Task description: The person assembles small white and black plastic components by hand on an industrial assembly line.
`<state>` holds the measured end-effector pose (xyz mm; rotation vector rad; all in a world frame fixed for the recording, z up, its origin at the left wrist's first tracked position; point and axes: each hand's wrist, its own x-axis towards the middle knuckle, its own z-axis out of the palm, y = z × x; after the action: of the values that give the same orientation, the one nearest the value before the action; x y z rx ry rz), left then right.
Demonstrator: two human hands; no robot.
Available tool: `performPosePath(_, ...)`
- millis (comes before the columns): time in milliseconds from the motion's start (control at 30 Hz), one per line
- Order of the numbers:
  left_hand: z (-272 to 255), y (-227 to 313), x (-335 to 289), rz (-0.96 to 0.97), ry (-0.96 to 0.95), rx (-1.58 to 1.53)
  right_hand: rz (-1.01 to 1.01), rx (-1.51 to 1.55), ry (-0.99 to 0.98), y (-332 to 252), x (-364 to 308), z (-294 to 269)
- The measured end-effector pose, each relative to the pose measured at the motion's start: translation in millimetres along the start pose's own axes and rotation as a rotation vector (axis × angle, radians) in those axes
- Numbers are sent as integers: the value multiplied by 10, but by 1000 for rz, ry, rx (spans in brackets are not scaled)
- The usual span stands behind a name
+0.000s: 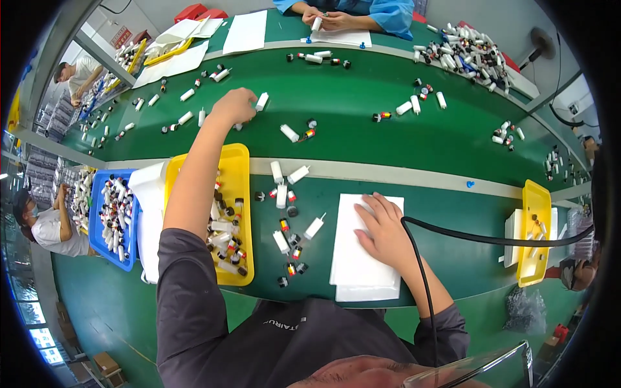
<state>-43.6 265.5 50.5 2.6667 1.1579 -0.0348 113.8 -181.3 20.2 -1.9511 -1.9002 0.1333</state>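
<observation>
The left grip [237,107], whether grasping I cannot tell, is just beside a white cylinder [262,101] on the green belt [349,103], arm stretched over a yellow tray [235,169]. The right grip [383,229] lies released, fingers spread, on paper [351,262] atop the desk [466,268]. Across is a blue-sleeved worker [391,16].

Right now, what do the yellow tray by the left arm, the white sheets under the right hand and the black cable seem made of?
Yellow tray: probably moulded plastic, smooth, judging by its rounded corners and even colour. White sheets: likely paper or thin card, fairly matt, lying flat with straight edges. Black cable: perhaps rubber or soft plastic outside, judging by its smooth bend.
</observation>
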Motion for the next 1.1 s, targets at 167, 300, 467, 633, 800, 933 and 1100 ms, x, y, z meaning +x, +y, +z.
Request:
performPosePath(167,355,193,877,245,271,-220,47,85,-16,27,111,-83)
performPosePath(300,727,612,1530,320,460,-132,88,84,118,-18,180,54)
performPosePath(467,813,579,1759,138,468,97,81,133,98,30,222,74)
performPosePath(633,598,678,1403,306,289,-57,135,170,140,34,179,89)
performPosePath(800,325,262,300,491,4,-89,53,93,160,30,148,111)
performPosePath(933,245,49,-502,587,-124,-153,97,139,97,15,143,40)
performPosePath(1100,200,269,-610,297,-101,-387,159,191,36,31,143,99)
